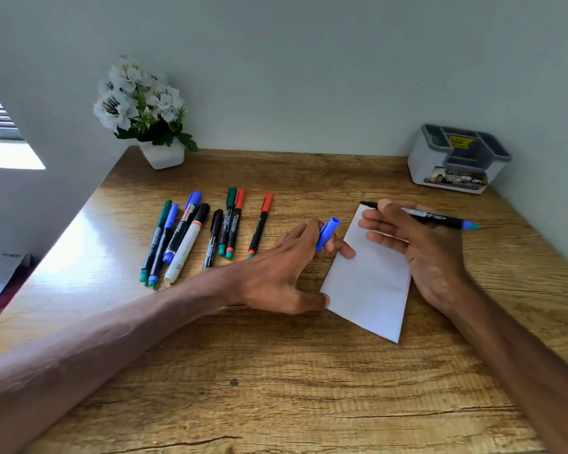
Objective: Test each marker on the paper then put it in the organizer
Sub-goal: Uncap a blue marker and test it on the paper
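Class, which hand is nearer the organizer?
Right. The right hand, holding the uncapped marker, sits in front of the organizer; the left hand, holding the blue cap, is farther left.

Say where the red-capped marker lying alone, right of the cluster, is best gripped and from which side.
Pinch the red-capped marker at mid-barrel, coming from above with fingers across its width. It lies flat on the table, cap pointing away, with bare wood on both sides, so fingertips probably fit either side without nudging the neighbouring pair.
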Demonstrator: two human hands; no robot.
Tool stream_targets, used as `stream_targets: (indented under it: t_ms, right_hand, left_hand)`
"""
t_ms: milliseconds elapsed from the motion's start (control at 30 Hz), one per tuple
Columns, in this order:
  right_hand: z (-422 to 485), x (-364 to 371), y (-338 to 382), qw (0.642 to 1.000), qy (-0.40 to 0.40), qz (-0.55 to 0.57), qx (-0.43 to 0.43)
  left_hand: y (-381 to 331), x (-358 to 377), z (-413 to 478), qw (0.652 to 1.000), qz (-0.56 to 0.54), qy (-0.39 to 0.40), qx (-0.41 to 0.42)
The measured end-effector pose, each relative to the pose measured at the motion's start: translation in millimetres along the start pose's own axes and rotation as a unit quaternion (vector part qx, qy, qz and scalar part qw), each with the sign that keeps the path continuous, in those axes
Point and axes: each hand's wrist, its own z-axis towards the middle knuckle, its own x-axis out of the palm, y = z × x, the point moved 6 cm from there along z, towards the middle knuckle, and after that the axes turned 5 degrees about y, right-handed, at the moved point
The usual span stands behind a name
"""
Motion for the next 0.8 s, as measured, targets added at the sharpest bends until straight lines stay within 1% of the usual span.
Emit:
stream_targets:
  t_ms: [67, 133, 233, 300, 400, 500, 633, 800]
  right_hand:
    - [-7, 1, 10, 1.0, 0.009, -0.006, -0.022]
    - [-18, 7, 17, 0.997, 0.063, -0.022, -0.042]
    - [-39, 19, 13, 0.985, 0.161, -0.052, -0.026]
    - [-50, 24, 7, 0.975, 0.199, -0.098, -0.028]
    - [-55, 25, 3, 0.969, 0.208, -0.129, -0.035]
    - [-54, 25, 0, 0.966, 0.207, -0.151, -0.042]
    - [-50, 23, -5, 0.967, 0.195, -0.163, -0.031]
    - [-40, 37, -6, 0.947, 0.221, -0.219, -0.082]
  left_hand:
    - [1, 0, 0, 1.0, 0.0, 0.012, 0.0]
    - [0, 1, 1, 1.0, 0.011, 0.012, 0.003]
    - [3, 3, 2, 1.0, 0.022, -0.007, -0.004]
    - [5, 3, 3, 1.0, 0.021, -0.02, -0.011]
    - [3, 3, 3, 1.0, 0.02, -0.023, 0.0]
    - [4, 2, 3, 1.0, 0.016, -0.015, -0.008]
    - [4, -1, 2, 1.0, -0.001, -0.005, 0.0]
    - [7, 2, 3, 1.0, 0.004, 0.007, 0.003]
